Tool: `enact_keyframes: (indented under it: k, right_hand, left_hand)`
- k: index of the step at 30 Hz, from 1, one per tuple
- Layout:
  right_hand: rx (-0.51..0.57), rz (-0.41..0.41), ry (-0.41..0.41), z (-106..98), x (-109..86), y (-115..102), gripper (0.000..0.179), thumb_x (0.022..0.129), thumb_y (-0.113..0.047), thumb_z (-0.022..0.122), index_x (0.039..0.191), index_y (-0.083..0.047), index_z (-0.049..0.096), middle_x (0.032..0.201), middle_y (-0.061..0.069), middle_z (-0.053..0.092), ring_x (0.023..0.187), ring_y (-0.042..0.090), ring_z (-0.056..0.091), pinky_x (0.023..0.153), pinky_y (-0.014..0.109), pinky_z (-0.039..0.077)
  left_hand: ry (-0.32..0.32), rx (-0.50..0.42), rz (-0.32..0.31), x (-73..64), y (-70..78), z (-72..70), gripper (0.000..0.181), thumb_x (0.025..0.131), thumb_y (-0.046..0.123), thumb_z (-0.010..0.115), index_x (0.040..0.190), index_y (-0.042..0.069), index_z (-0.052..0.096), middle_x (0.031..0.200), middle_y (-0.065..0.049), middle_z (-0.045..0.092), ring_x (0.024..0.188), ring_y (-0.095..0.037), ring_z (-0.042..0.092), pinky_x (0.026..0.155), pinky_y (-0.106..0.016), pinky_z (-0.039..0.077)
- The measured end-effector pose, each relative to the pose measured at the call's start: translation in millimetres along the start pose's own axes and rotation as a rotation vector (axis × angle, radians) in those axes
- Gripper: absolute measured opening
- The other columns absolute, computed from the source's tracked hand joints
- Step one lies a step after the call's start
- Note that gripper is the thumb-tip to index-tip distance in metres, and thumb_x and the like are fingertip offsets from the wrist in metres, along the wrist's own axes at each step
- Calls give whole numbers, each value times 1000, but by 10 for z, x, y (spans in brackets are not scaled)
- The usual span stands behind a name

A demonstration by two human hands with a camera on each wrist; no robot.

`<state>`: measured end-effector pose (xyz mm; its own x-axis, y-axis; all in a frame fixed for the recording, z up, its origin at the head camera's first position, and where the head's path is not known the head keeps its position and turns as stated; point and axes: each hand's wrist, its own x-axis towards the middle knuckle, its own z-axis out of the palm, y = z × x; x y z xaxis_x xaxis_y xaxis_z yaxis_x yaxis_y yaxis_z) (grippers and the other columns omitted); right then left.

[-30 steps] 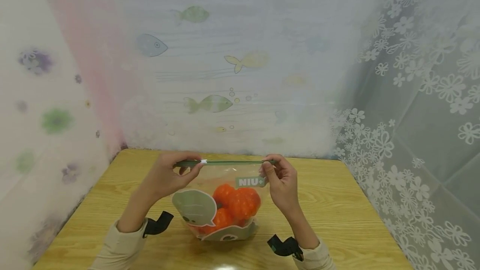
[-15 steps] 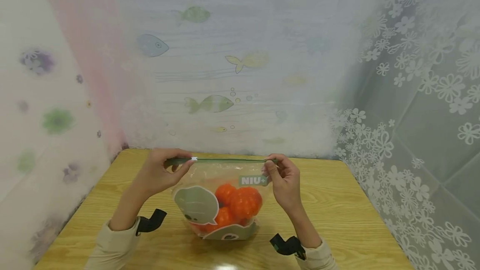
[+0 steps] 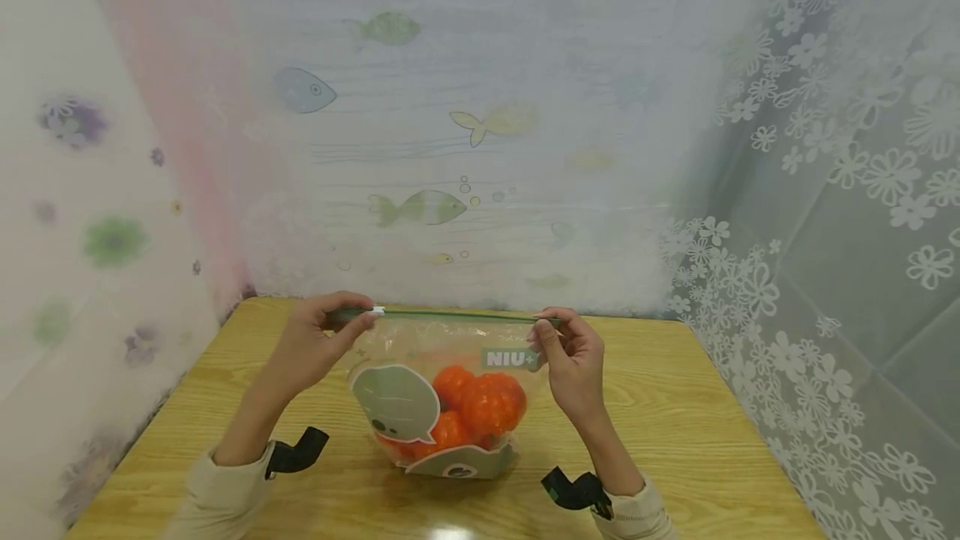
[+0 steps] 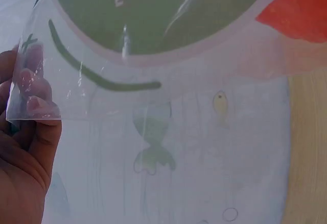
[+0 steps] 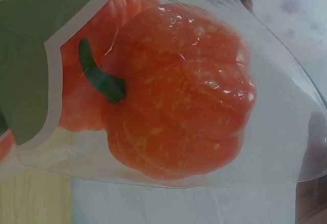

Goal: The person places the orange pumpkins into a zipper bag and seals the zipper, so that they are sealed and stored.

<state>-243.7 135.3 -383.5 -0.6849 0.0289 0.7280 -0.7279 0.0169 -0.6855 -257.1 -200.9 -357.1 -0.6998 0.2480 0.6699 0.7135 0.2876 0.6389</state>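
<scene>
A see-through zip bag (image 3: 442, 340) with green printing stands on the table, holding several orange-red toy pumpkins (image 3: 491, 404). One pumpkin (image 5: 179, 91) with a green stem fills the right wrist view behind the clear film. My left hand (image 3: 311, 340) pinches the left end of the bag's green zip strip (image 3: 457, 314), its fingertips at the white slider (image 3: 378, 311). At the strip's other end, my right hand (image 3: 573, 365) pinches the top corner between thumb and fingers. The left wrist view shows the left fingers (image 4: 38, 89) behind the clear film.
The bag rests on a wood-grain table (image 3: 660, 423). Behind it hangs a pale curtain (image 3: 487, 148) with fish prints, and a flower-patterned sheet (image 3: 847, 315) is on the right. Both wrists wear black mounts (image 3: 298, 450).
My left hand has moved left and slightly up, and the white slider has shifted left with it. The right hand has drifted a little right. The strip between them looks longer.
</scene>
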Motion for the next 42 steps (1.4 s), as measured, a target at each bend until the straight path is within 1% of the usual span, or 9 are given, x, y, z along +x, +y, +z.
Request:
enact_keyframes:
  k: [3,7,12,18,24,28,33,38,42]
  right_hand:
    - [-4,3,0,-1,-1,-15,11,101,9,53,103,10,63,76,17,61,60,8,61,50,20,54]
    - [-4,9,-4,-7,-9,-24,11,101,9,53,103,10,63,76,19,60,61,8,63,49,21,55]
    - [-5,7,-9,-24,-11,-24,10,101,9,54,103,10,63,77,13,62,61,8,63,49,22,55]
    - [8,4,-10,-19,0,-42,11,101,10,52,104,10,63,77,10,63,61,8,64,48,22,55]
    - [1,16,-5,-23,-8,-37,11,101,10,52,105,11,63,80,-1,65,60,7,63,46,23,55]
    - [-3,19,-7,-22,-9,-30,11,101,9,53,105,10,63,80,-6,65,59,7,63,46,23,55]
    - [-3,9,-11,-21,-8,-31,11,101,10,52,105,10,63,81,-7,65,59,7,62,46,23,54]
    - [-8,11,-3,-35,-9,-23,11,101,10,53,105,10,63,81,-7,65,59,7,63,46,23,54]
    - [-16,25,24,-49,-7,-12,11,101,9,54,104,10,65,78,1,66,58,8,62,46,23,54]
  left_hand:
    - [10,-61,-57,-30,-7,31,15,96,-7,64,105,1,73,85,-12,72,52,-11,60,44,-22,47]
    - [20,-84,-96,-45,2,49,12,98,-4,63,104,1,73,72,-8,66,41,-14,46,34,-26,34]
    - [40,-53,-177,-51,54,58,10,99,3,65,104,1,73,60,-2,60,45,-18,52,34,-28,34]
    - [65,-64,-180,-65,77,35,9,97,2,67,103,1,74,67,-2,64,51,-21,58,38,-29,38]
    - [43,-110,-235,-89,70,-13,10,99,5,65,104,-2,71,65,0,62,43,-15,43,35,-31,28]
    - [60,-158,-265,-108,54,-14,13,100,6,64,105,-5,70,65,0,62,50,-17,51,41,-32,37]
    - [92,-182,-256,-130,28,23,13,102,4,62,106,-7,67,64,-1,63,53,-17,60,50,-28,50]
    - [112,-172,-244,-142,31,62,14,103,4,59,108,-7,64,66,1,63,52,-14,60,51,-26,55]
    - [121,-166,-223,-148,44,83,13,104,3,57,110,-7,63,67,2,63,52,-14,61,49,-27,56]
